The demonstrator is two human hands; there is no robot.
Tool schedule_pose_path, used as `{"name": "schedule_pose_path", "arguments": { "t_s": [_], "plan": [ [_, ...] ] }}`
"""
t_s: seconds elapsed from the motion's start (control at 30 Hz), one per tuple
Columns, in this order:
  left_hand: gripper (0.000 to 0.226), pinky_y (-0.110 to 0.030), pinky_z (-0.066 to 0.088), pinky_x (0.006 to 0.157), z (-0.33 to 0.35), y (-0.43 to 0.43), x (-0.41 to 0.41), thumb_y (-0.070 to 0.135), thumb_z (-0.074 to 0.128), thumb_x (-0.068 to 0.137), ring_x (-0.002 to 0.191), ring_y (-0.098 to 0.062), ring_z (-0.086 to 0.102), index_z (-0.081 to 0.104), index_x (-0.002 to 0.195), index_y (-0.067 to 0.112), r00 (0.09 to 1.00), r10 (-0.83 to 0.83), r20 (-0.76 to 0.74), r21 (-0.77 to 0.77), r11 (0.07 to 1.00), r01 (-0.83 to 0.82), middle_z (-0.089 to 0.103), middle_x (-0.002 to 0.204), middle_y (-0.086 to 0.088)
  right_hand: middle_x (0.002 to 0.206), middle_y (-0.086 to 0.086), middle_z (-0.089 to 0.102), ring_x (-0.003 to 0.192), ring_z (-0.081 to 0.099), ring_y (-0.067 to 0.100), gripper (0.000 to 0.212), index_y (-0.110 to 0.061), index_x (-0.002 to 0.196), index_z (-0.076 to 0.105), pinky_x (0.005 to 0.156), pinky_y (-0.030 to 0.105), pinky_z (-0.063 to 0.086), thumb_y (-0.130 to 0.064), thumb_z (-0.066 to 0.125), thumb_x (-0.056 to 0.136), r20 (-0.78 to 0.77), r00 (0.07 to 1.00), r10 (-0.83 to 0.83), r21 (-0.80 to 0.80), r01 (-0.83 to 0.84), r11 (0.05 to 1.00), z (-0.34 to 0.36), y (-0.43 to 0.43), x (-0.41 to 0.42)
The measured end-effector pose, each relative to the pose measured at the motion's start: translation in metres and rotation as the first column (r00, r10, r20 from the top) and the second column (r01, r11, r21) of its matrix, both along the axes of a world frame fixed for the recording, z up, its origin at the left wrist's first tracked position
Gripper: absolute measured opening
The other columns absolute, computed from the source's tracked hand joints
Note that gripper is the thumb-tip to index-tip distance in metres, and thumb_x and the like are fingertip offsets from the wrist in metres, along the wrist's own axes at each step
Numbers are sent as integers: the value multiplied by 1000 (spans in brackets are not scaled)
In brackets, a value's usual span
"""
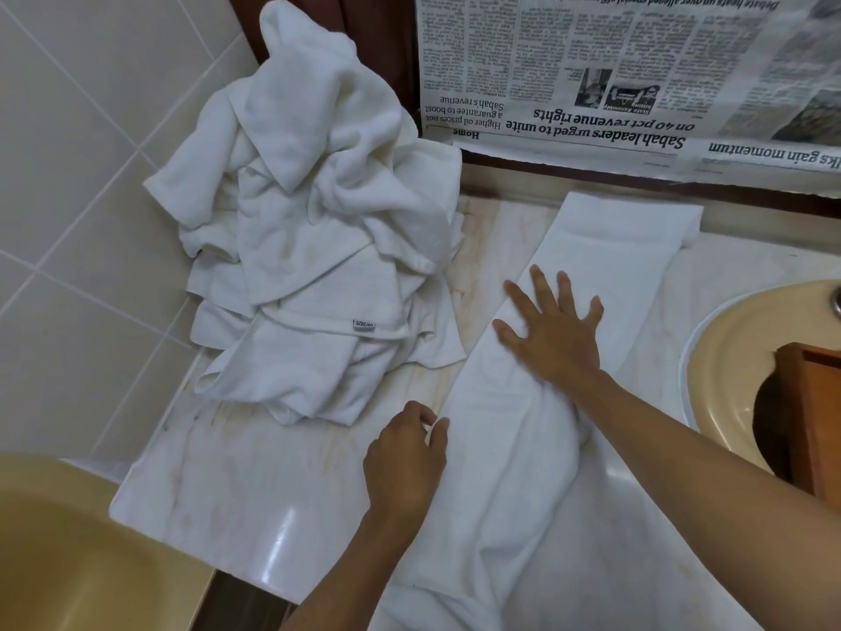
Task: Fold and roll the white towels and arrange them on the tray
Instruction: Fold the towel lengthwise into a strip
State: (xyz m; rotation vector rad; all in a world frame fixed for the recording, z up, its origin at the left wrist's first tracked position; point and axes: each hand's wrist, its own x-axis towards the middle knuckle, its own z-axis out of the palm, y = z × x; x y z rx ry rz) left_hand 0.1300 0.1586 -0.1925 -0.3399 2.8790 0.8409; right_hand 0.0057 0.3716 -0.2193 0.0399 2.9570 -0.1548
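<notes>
A long white towel (605, 261) lies folded lengthwise on the marble counter (255, 489), running from the back wall toward me and hanging over the front edge. My right hand (553, 330) lies flat on its middle with fingers spread. My left hand (405, 457) pinches the towel's left edge between thumb and fingers. A heap of crumpled white towels (314, 230) sits at the back left of the counter, apart from both hands. A wooden tray (814, 416) shows partly at the right, standing in the sink.
A beige sink basin (728, 357) is set into the counter at the right. A newspaper (614, 75) covers the surface behind the counter. Tiled wall (77, 184) lies to the left, with a beige fixture (63, 553) at the lower left.
</notes>
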Motion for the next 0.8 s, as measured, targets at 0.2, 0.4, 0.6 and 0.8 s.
{"name": "schedule_pose_path", "arguments": {
  "t_s": [0.2,0.4,0.6,0.8],
  "plan": [
    [25,-24,43,39,-28,-12,30,34,47,95,55,-13,58,64,97,17,877,-295,-379,-290,938,190,61,79,3,165,-9,-5,151,-8,23,67,-46,153,9,113,64,4,-72,19,92,-18,1000,-1,-19,1,1000,0,1,1],
    [28,-19,35,34,-27,-40,42,45,40,97,41,-8,54,57,90,24,886,-332,-322,-279,928,246,63,65,11,165,-9,-5,151,-8,22,67,-46,153,8,114,63,4,-71,20,92,-9,1000,18,0,-18,1000,-2,4,-3],
    [18,-13,29,50,-9,-35,18,42,63,91,55,-2,46,58,88,25,995,-104,8,-20,994,104,47,61,18,165,8,2,151,-3,34,77,-20,157,10,119,56,5,-57,35,95,-2,992,-124,-208,120,971,19,-22,39],
    [15,-19,33,54,3,-27,-4,41,59,92,72,-9,55,55,84,29,986,92,139,23,995,-96,58,76,14,164,0,-16,150,-15,30,83,-33,157,3,115,60,4,-74,6,85,73,993,88,-107,-80,991,0,-30,98]
  ]
}}
